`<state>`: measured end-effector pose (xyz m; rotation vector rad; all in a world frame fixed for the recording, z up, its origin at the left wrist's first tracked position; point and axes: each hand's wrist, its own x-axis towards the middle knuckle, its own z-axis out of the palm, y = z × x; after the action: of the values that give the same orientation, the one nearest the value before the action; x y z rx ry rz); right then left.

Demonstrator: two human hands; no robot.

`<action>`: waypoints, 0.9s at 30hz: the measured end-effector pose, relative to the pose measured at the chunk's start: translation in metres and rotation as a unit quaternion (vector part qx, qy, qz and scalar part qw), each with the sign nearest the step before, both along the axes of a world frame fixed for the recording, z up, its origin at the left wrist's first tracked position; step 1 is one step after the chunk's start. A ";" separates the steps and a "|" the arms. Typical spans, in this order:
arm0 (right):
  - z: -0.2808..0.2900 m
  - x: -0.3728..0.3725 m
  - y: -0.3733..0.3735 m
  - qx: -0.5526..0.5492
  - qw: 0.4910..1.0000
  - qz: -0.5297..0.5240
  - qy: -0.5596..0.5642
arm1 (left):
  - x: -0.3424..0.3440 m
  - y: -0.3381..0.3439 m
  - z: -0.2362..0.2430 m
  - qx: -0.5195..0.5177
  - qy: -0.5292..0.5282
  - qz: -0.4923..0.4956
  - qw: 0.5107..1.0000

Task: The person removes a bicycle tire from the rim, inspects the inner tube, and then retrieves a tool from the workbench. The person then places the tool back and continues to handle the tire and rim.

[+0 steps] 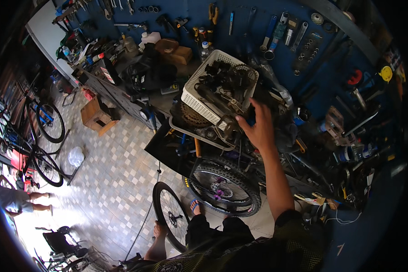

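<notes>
My right hand (257, 126) is at the right edge of a white plastic basket (190, 98) full of dark greasy metal parts (224, 79), fingers apart and curved; I cannot tell whether the fingertips touch them. Down at the lower middle, my left hand (159, 230) grips a thin-tyred bicycle wheel (157, 206) held upright beside my leg. A knobby tyre on a purple-hubbed wheel (249, 204) leans under the bench by my feet. The basket rests over a metal tray (199, 138) with sprockets (188, 118).
A blue tool wall (240, 31) backs the cluttered workbench (131, 93). At left are parked bicycles (50, 136), a wooden box (95, 115) and a plastic bag (75, 156). A person (18, 199) stands near the bright doorway, with another bicycle (61, 242) below.
</notes>
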<state>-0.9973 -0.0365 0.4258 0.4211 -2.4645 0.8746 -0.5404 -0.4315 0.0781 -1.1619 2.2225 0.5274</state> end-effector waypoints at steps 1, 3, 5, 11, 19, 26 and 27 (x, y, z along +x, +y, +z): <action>0.001 -0.008 -0.011 0.019 1.000 -0.005 0.005 | 0.003 -0.006 0.003 -0.016 -0.001 -0.003 1.000; 0.005 -0.020 -0.028 0.039 0.999 -0.003 -0.002 | 0.003 -0.018 0.004 -0.008 -0.012 0.009 1.000; 0.000 -0.031 -0.032 0.086 0.996 -0.009 -0.034 | 0.002 -0.026 0.001 -0.015 -0.010 0.001 1.000; -0.004 -0.041 -0.040 0.055 0.994 -0.037 -0.092 | -0.004 -0.041 -0.008 -0.002 -0.034 -0.024 0.999; -0.011 -0.040 -0.034 0.044 0.998 -0.035 -0.033 | -0.018 -0.015 -0.005 0.013 -0.051 -0.019 0.998; -0.005 0.020 0.010 -0.073 0.997 0.015 0.017 | -0.007 0.012 -0.011 -0.036 -0.022 -0.025 0.999; -0.011 0.037 0.022 -0.075 0.997 0.021 0.008 | -0.006 0.019 -0.011 -0.037 -0.017 -0.018 0.999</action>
<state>-0.9607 -0.0142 0.4143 0.4268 -2.3627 1.0603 -0.5460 -0.4126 0.0673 -1.1577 2.2458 0.4111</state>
